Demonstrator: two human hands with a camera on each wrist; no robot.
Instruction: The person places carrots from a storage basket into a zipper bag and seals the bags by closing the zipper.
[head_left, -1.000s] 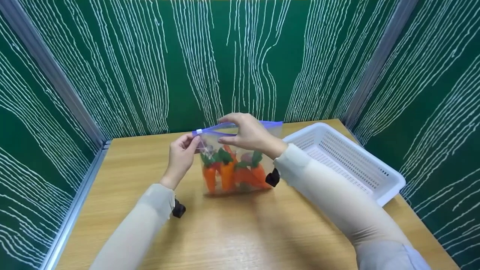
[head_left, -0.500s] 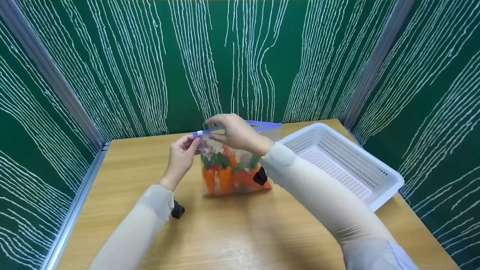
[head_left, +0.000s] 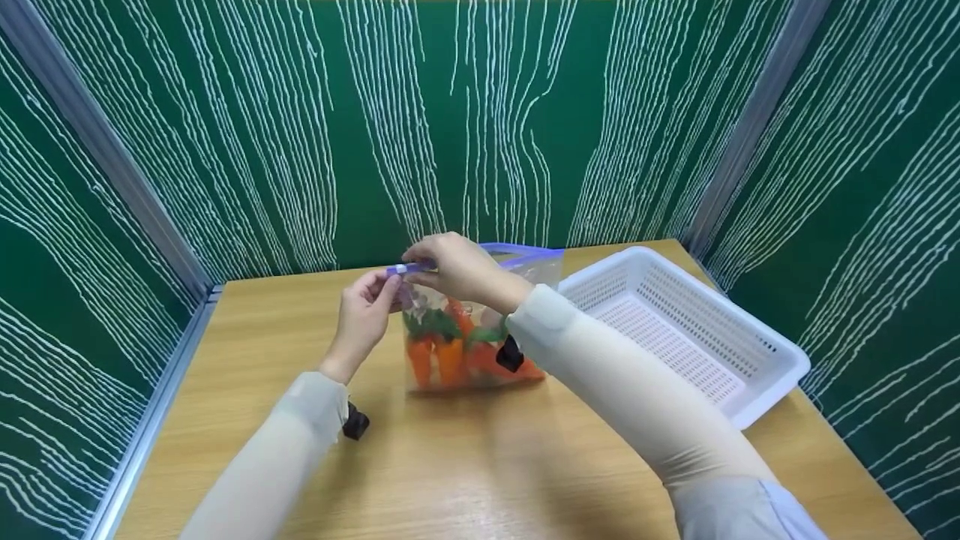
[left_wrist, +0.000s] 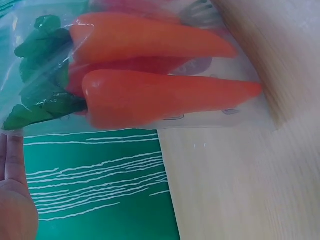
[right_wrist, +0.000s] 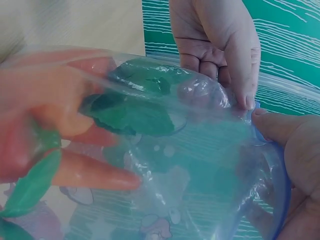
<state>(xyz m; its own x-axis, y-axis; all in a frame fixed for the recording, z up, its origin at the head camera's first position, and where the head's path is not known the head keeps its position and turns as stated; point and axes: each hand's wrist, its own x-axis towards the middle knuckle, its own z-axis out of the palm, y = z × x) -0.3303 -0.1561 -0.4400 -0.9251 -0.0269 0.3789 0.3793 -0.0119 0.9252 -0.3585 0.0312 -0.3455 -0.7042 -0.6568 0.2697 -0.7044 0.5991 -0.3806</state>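
A clear slider zip bag (head_left: pixel 541 279) with a purple zip strip stands upright on the table, holding several orange carrots (head_left: pixel 449 361) with green tops. My left hand (head_left: pixel 361 321) pinches its upper left corner, just beside the white slider (head_left: pixel 401 268). Right of that slider, my right hand (head_left: pixel 461 271) grips the strip between thumb and fingers. Toward the right end the bag's mouth still gapes. In the left wrist view two carrots (left_wrist: pixel 165 97) show large through the plastic. From the right wrist, both thumbs meet near the bag's corner; the slider is hidden there.
A white perforated plastic basket (head_left: pixel 765 345) stands right of the bag, close to my right forearm. The wooden table (head_left: pixel 435 465) reaches back to green walls (head_left: pixel 525 150) with white wavy lines. A metal frame post (head_left: pixel 187 330) runs along the left edge.
My right hand has moved left along the zip strip to the slider, and its fingers have closed onto the strip. The left hand has stayed at the corner.
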